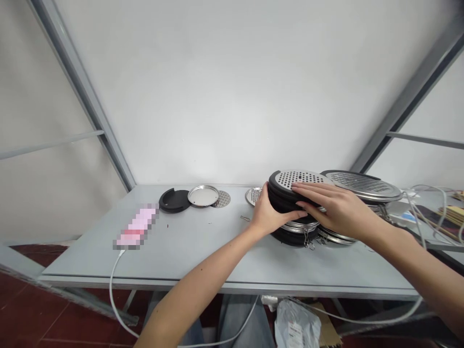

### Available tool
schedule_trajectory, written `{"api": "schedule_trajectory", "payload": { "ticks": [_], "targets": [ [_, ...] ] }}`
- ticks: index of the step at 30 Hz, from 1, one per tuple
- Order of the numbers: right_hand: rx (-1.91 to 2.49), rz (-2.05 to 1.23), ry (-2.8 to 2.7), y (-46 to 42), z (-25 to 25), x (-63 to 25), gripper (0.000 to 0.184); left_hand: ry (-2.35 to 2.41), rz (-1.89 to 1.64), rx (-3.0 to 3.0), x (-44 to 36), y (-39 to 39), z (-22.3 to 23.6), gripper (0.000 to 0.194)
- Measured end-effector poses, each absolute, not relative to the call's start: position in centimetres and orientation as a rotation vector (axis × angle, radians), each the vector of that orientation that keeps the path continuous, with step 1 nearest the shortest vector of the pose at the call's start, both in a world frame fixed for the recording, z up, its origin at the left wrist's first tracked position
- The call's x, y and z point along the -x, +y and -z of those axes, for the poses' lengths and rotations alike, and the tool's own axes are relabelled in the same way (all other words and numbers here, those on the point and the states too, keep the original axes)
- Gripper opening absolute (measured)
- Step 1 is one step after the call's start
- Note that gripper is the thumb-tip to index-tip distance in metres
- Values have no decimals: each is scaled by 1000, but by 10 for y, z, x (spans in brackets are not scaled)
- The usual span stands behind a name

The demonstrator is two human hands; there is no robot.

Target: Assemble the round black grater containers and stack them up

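A stack of round black-and-steel pieces (pixel 297 235) stands right of centre, with metal bands and small wire clips low on its front. On top is a black-rimmed grater (pixel 286 180), its steel disc pierced with many holes. My left hand (pixel 266 212) is closed around its left side, thumb along the front and fingers mostly hidden behind. My right hand (pixel 335 208) grips it from the right, with long fingers across the disc and the thumb on the black side. Part of the disc lies hidden under the right hand.
Another stack with a slotted disc (pixel 362 183) stands to the right. On the left are a notched black ring (pixel 174 200), a shallow steel dish (pixel 203 195), a perforated disc (pixel 222 199) and a blurred phone (pixel 137 226) on a white cable. Metal posts flank the table (pixel 203 246).
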State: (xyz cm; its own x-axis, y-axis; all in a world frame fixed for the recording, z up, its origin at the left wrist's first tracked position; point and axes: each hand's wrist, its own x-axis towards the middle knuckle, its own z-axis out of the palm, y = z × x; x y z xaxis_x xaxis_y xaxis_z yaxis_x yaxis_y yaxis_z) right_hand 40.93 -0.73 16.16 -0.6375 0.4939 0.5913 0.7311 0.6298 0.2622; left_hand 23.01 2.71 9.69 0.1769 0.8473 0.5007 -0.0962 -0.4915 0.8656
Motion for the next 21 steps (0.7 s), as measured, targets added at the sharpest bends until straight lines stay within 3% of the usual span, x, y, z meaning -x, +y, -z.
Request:
{"api": "schedule_trajectory", "payload": {
  "ticks": [7, 17, 21],
  "targets": [
    [985, 539, -2363, -7, -159, -410, 36, 642, -1327, -1710, -220, 31, -90, 102],
    [918, 649, -2224, -8, -143, -403, 36, 640, -1291, -1785, -219, 34, -89, 104],
    [878, 713, -2175, -12, -150, -398, 36, 678, -1239, -1905, -209, 33, -84, 113]
  ]
}}
